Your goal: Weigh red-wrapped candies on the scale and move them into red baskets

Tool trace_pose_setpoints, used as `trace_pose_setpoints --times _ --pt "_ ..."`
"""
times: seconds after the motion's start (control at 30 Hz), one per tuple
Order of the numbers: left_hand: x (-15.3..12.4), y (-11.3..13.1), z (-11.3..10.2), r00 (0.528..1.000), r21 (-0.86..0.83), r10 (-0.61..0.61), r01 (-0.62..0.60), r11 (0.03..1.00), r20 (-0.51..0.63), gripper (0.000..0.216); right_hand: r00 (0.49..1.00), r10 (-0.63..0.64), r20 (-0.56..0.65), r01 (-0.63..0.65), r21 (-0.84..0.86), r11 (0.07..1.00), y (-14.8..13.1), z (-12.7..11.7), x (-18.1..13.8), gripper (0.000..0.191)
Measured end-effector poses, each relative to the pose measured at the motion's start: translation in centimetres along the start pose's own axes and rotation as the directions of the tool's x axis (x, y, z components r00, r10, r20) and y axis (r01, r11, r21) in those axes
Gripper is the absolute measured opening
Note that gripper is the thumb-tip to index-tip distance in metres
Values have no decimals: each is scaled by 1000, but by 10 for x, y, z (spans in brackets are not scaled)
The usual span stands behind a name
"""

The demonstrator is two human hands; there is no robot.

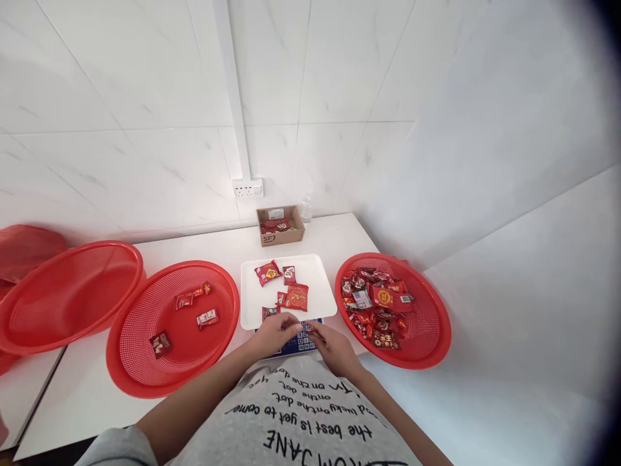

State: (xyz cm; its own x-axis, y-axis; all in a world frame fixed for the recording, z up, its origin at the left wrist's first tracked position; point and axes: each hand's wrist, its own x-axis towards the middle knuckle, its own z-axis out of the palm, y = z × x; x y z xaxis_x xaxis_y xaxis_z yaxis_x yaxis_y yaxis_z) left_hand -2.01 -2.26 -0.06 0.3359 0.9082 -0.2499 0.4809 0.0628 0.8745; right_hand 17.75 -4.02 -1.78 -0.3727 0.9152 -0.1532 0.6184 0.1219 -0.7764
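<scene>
My left hand (277, 334) and my right hand (334, 348) meet loosely over the blue keypad panel (305, 340) of a scale, fingertips a small gap apart. Both have their fingers loosely bent, and I see nothing held in either. Just beyond them is a white tray (317, 275) with several red snack packets on it. Among these are a large square packet (297, 297), a packet with a yellow patch (268, 273) and a small packet (289, 275). A dark red packet (270, 313) lies at the tray's near edge, close to my left hand.
Right of the tray, a red basket (431, 333) holds a heap of packets. On the left, another red basket (140, 323) has several scattered packets, beside a further red basket (72, 285). A cardboard box (282, 237) and a clear bottle (306, 210) stand near the wall.
</scene>
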Motion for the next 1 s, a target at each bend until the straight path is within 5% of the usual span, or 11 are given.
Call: trace_pose_setpoints --times 0.13,0.37,0.5,0.6,0.73,0.83,1.0 --pt "38 -24 -40 930 362 65 76 929 -363 41 955 179 -235 -160 95 982 25 -15 -5 39" --pt "92 -40 -78 934 546 57 157 823 -354 53 919 301 -254 -205 345 916 29 -12 -10 44" --pt "82 -30 -67 920 505 54 164 847 -389 49 898 405 -172 -229 603 764 19 -6 -10 55" --pt "55 -7 -38 928 347 102 31 937 -358 55 900 424 -96 -208 761 614 7 -9 -10 51" --pt "16 24 8 967 263 253 -249 932 16 66 946 313 81 -184 931 316 -8 -8 -7 54" --pt "4 27 21 933 262 304 -347 900 192 65 946 270 178 -251 930 269 -11 -3 -4 56" --pt "19 -19 -6 948 531 318 -271 803 3 56 889 415 192 -280 946 163 -4 -6 -11 48"
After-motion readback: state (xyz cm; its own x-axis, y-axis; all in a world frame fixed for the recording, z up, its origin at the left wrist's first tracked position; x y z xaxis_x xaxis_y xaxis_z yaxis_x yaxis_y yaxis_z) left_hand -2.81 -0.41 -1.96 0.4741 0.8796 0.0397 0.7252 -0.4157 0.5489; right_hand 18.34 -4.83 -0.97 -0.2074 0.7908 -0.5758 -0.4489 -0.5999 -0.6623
